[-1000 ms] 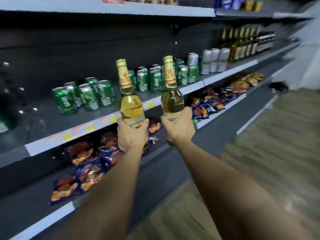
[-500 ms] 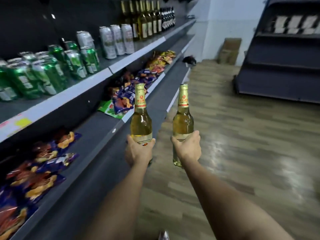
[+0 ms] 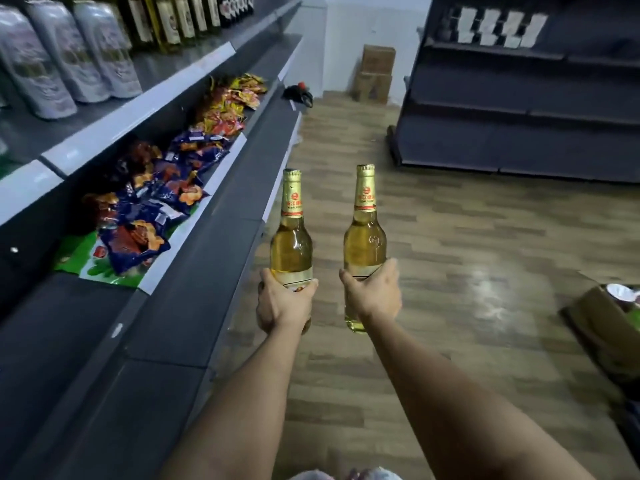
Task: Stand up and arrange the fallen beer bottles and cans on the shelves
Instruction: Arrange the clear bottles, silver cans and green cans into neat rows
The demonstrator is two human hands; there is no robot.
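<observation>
Carrying step. Left hand point(image 3: 282, 306) clamped on left bottle point(image 3: 291, 251), right hand point(image 3: 372, 294) on right bottle point(image 3: 364, 237); both upright over aisle floor. Next: stand them beside bottle row point(image 3: 180, 20) on the upper shelf point(image 3: 194, 69).

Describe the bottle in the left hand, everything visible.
The left-hand bottle is clear glass holding golden beer, with gold foil over cap and neck and a red-and-gold neck label whose text is too small to read. A pale body label shows just above the grip. It is upright, capped, held over the floor beside the lower shelf edge. The left hand wraps its lower body, hiding the base. It stands apart from the matching bottle on its right.
</observation>
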